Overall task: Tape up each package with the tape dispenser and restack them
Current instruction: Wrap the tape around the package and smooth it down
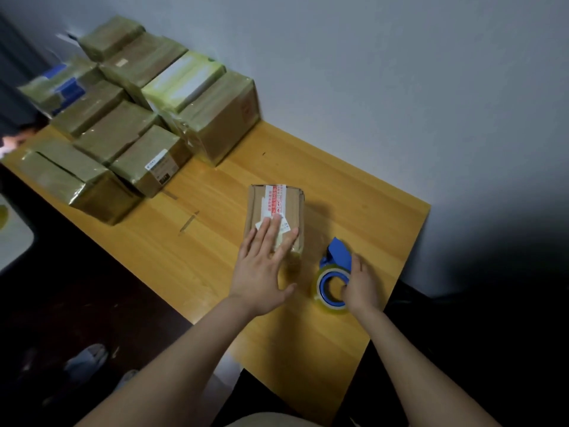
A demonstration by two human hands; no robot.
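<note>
A small brown cardboard package (288, 201) with a red-and-white tape strip and a white label lies on the wooden table (354, 192). My left hand (264, 266) lies flat on its near end, fingers straight and spread. Just right of it sits a blue tape dispenser (334, 272) carrying a roll of clear yellowish tape. My right hand (361, 285) grips the dispenser at the roll, fingers curled into its blue core. The dispenser rests on the table, close to the package's near right corner.
Several taped packages (129, 118) are stacked at the table's far left, against the grey wall (400, 72). The table's right edge and near edge drop to a dark floor. A slippered foot (89, 359) shows at lower left.
</note>
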